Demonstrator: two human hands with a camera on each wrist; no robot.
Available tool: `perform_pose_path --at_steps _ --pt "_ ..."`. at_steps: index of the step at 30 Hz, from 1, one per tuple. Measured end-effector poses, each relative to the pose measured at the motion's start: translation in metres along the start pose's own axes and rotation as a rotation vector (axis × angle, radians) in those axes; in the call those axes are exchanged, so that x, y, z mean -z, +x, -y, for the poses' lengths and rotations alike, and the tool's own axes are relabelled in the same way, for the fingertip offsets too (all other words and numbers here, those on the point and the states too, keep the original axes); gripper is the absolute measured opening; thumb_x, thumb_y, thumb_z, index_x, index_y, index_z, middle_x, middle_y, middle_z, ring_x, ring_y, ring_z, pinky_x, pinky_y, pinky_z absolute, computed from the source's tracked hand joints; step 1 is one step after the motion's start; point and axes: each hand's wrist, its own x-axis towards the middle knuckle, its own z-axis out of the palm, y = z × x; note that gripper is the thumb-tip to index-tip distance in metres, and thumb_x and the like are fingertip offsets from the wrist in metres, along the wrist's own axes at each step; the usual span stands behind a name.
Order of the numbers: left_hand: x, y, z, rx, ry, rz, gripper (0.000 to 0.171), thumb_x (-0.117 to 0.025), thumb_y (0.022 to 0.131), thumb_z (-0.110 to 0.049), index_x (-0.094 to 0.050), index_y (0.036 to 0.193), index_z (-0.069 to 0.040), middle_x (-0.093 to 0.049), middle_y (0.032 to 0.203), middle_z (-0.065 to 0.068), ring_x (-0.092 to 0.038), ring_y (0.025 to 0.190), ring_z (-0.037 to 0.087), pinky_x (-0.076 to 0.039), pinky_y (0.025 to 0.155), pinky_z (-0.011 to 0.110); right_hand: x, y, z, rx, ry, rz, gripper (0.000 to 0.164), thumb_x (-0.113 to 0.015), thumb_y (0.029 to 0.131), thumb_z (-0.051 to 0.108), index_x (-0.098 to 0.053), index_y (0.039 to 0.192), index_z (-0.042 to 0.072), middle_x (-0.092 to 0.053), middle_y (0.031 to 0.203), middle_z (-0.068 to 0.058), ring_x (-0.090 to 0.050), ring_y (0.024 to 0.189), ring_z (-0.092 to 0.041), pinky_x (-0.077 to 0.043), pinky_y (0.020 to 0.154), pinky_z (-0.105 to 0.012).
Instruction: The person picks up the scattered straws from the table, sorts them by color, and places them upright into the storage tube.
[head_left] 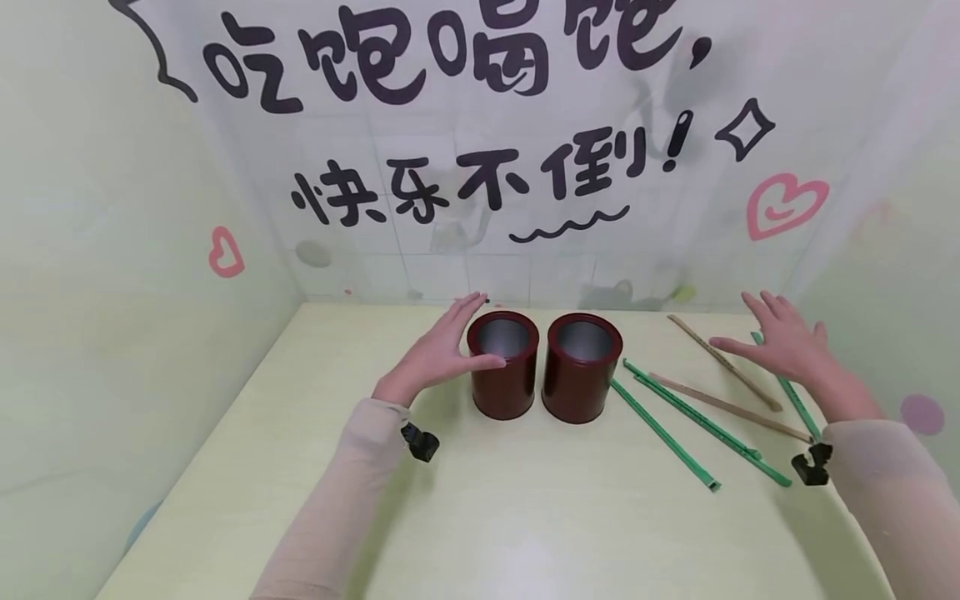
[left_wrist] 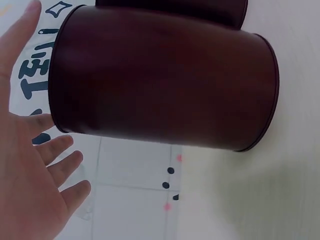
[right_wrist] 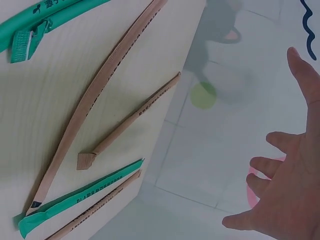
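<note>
Two dark red cylindrical cans with open tops stand side by side, the left can (head_left: pixel 502 396) and the right can (head_left: pixel 576 392). My left hand (head_left: pixel 442 350) is beside the left can, its fingers spread and its thumb overlapping the rim in the head view. In the left wrist view the can (left_wrist: pixel 165 80) lies beyond the open palm. Over the right side of the table, my right hand (head_left: pixel 787 346) is spread and holds nothing. Below it lie several paper-wrapped drinking straws, among them a green wrapped straw (head_left: pixel 663 435) and a brown wrapped straw (head_left: pixel 723 360).
The pale table (head_left: pixel 480 517) meets a white back wall (head_left: pixel 435 275) with black lettering and pink hearts. Side walls stand left and right. The right wrist view shows more printed straw wrappers, including a green wrapper (right_wrist: pixel 85 196), near the table's edge.
</note>
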Motion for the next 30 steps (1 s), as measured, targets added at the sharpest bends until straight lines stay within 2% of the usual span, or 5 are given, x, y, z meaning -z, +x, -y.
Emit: perform_pose_path --at_steps 7,15,19,22,30 --pt "-0.011 0.001 0.002 0.014 -0.167 -0.012 0.104 -0.080 0.079 -0.049 -0.022 0.160 -0.019 -0.027 0.164 0.006 -0.025 0.153 0.026 -0.029 0.122 0.053 -0.001 -0.001 -0.001 0.010 0.012 -0.005 0.105 -0.056 0.092 0.064 -0.005 0.159 0.002 -0.005 0.160 -0.037 -0.008 0.146 -0.057 -0.005 0.100 -0.087" --pt "-0.020 0.002 0.004 0.016 -0.277 -0.043 0.101 -0.084 0.079 -0.036 -0.025 0.159 -0.014 -0.033 0.161 0.010 -0.035 0.148 0.029 -0.033 0.120 0.050 -0.002 -0.005 -0.002 0.018 0.037 -0.008 0.103 -0.056 0.093 0.061 -0.006 0.158 0.000 -0.007 0.158 -0.038 -0.011 0.143 -0.059 -0.009 0.099 -0.087" --pt "-0.022 0.001 0.004 0.029 -0.348 -0.048 0.099 -0.085 0.079 -0.030 -0.028 0.157 -0.013 -0.035 0.159 0.010 -0.041 0.143 0.030 -0.039 0.117 0.047 -0.003 -0.007 -0.002 0.044 0.075 -0.026 0.100 -0.059 0.094 0.055 -0.010 0.157 -0.005 -0.014 0.155 -0.040 -0.018 0.140 -0.060 -0.017 0.104 -0.081" --pt "-0.021 -0.001 0.004 0.044 -0.377 -0.045 0.097 -0.086 0.078 -0.028 -0.031 0.156 -0.013 -0.036 0.158 0.009 -0.043 0.141 0.030 -0.043 0.114 0.046 -0.003 -0.009 -0.002 0.053 0.122 -0.035 0.096 -0.060 0.095 0.051 -0.013 0.155 -0.008 -0.019 0.152 -0.042 -0.021 0.137 -0.060 -0.024 0.105 -0.077" --pt "-0.014 -0.006 0.008 0.083 -0.388 -0.044 0.093 -0.086 0.079 -0.027 -0.034 0.154 -0.012 -0.038 0.156 0.011 -0.046 0.138 0.033 -0.045 0.112 0.047 -0.002 -0.017 -0.007 0.050 0.218 -0.051 0.086 -0.059 0.098 0.044 -0.022 0.151 -0.012 -0.023 0.149 -0.043 -0.022 0.136 -0.061 -0.026 0.101 -0.076"
